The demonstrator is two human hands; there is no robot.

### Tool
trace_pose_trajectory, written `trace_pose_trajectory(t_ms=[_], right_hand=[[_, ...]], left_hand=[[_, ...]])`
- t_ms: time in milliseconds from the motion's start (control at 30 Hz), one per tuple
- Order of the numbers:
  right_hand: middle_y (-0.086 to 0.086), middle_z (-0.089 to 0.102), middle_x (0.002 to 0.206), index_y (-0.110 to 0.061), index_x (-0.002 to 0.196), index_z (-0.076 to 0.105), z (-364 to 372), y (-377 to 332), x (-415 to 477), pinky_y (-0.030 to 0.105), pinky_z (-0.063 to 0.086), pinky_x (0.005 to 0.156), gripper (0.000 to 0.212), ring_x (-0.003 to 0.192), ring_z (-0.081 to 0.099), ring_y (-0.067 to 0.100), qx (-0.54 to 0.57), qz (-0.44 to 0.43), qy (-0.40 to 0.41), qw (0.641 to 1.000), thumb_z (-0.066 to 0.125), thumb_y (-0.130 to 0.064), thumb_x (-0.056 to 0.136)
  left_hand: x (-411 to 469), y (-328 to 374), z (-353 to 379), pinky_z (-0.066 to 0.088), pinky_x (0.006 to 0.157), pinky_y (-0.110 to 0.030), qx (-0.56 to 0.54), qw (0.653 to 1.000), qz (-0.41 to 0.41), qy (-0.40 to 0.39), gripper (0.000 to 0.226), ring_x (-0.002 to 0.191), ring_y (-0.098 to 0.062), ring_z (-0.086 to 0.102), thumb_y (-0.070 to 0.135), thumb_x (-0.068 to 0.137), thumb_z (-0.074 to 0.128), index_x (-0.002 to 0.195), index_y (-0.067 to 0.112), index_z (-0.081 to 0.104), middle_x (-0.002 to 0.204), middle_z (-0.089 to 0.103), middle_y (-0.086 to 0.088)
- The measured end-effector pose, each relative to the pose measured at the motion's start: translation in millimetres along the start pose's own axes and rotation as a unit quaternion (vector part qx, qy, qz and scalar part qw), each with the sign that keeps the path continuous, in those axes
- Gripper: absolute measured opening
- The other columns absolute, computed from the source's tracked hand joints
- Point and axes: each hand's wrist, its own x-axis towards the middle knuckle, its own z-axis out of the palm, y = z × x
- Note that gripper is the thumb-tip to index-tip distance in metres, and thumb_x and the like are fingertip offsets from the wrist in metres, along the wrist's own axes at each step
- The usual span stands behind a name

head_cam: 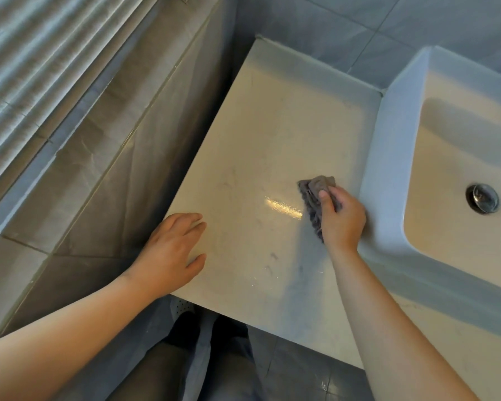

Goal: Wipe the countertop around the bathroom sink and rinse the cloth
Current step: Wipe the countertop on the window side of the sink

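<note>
A ribbed blind (pixel 26 59) hangs above a grey tiled ledge (pixel 99 169), with dark floor tiles (pixel 301 377) below.

Both bare forearms reach forward from the bottom of the view. The left hand (pixel 172 253) lies palm down on the near left edge of the desk (pixel 272 125), fingers straight and slightly spread, thumb held out to the side, wrist just past the edge. The right hand (pixel 343 219) is further forward and well apart from the left, knuckles up, fingers curled round a bunched cloth (pixel 315 189), the thumb pressing on top of it.
</note>
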Motion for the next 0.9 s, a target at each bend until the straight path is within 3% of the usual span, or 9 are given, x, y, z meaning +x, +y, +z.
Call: trace_pose_trajectory(t_ms=[100,200,367,500,567,633,733,800,900], right_hand=[[0.008,0.063,0.122,-0.009,0.119,0.062,5.9,18.2,2.1,0.041,0.042,0.101,0.041,0.115,0.054,0.027,-0.075,-0.022,-0.025,0.997,0.064,-0.034,0.086],[0.011,0.053,0.135,-0.008,0.126,0.058,15.8,23.3,-13.7,0.032,0.034,0.104,0.051,0.121,0.047,0.029,-0.109,-0.057,-0.022,0.992,0.07,-0.032,0.083],[0.01,0.057,0.132,-0.009,0.123,0.061,28.8,15.0,-50.4,0.035,0.039,0.101,0.039,0.114,0.049,0.028,-0.102,-0.105,-0.025,0.989,0.065,-0.026,0.088],[0.004,0.061,0.126,-0.012,0.12,0.064,33.9,0.5,-86.0,0.032,0.041,0.1,0.036,0.112,0.049,0.021,-0.084,-0.132,-0.084,0.984,0.068,-0.019,0.085],[-0.001,0.065,0.116,-0.015,0.118,0.065,25.6,-12.2,-95.8,0.025,0.045,0.094,0.033,0.106,0.054,0.011,0.003,-0.076,-0.119,0.99,0.068,-0.016,0.085],[-0.007,0.07,0.095,-0.018,0.111,0.069,9.9,-28.1,-97.1,0.014,0.048,0.076,0.024,0.086,0.061,0.001,0.135,0.032,-0.154,0.978,0.066,-0.015,0.087],[-0.001,0.073,0.081,-0.02,0.091,0.073,-12.3,-31.1,-81.2,0.025,0.052,0.071,0.009,0.076,0.067,0.012,0.261,0.172,-0.193,0.93,0.065,-0.02,0.088],[0.011,0.073,0.087,-0.013,0.089,0.073,-21.9,-23.6,-65.3,0.034,0.052,0.077,0.011,0.08,0.068,0.024,0.285,0.258,-0.207,0.899,0.066,-0.021,0.086],[0.015,0.072,0.085,-0.007,0.09,0.07,-29.3,-18.3,-47.2,0.033,0.052,0.074,0.016,0.078,0.066,0.026,0.253,0.282,-0.226,0.897,0.065,-0.022,0.087]], left_hand=[[0.2,1.8,-0.8,0.039,0.102,-0.041,0.002,1.0,-0.002,0.0,0.066,0.121,-0.027,0.043,0.048,0.081,0.04,0.124,0.002,0.058,0.132,0.052,-0.012],[-0.8,1.3,-0.8,0.041,0.102,-0.043,-0.001,1.0,-0.004,-0.003,0.067,0.122,-0.027,0.043,0.049,0.081,0.04,0.125,0.002,0.058,0.133,0.051,-0.011],[0.9,1.6,-1.9,0.043,0.1,-0.047,-0.002,1.0,-0.007,-0.016,0.067,0.122,-0.029,0.044,0.049,0.081,0.04,0.125,0.002,0.058,0.133,0.051,-0.012],[-0.1,1.5,-3.6,0.041,0.102,-0.046,-0.001,1.0,-0.009,-0.025,0.069,0.123,-0.028,0.042,0.05,0.081,0.038,0.126,0.002,0.056,0.134,0.05,-0.012],[0.2,1.6,-5.5,0.041,0.102,-0.046,-0.002,1.0,-0.009,-0.029,0.071,0.124,-0.028,0.042,0.052,0.081,0.037,0.127,0.002,0.056,0.135,0.049,-0.012],[0.9,1.9,-7.4,0.04,0.103,-0.046,-0.008,0.999,-0.011,-0.03,0.073,0.124,-0.029,0.041,0.053,0.08,0.036,0.128,0.002,0.056,0.136,0.049,-0.011],[0.5,2.7,-8.3,0.036,0.105,-0.043,-0.019,0.999,-0.015,-0.028,0.074,0.126,-0.028,0.039,0.054,0.08,0.035,0.13,0.003,0.055,0.137,0.047,-0.01],[-0.1,3.0,-8.5,0.036,0.106,-0.043,-0.021,0.999,-0.014,-0.027,0.074,0.127,-0.027,0.038,0.054,0.08,0.035,0.13,0.003,0.054,0.138,0.046,-0.01],[-0.4,4.5,-9.4,0.035,0.107,-0.043,-0.026,0.999,-0.019,-0.027,0.07,0.129,-0.027,0.037,0.051,0.082,0.041,0.132,0.003,0.052,0.14,0.045,-0.009]])
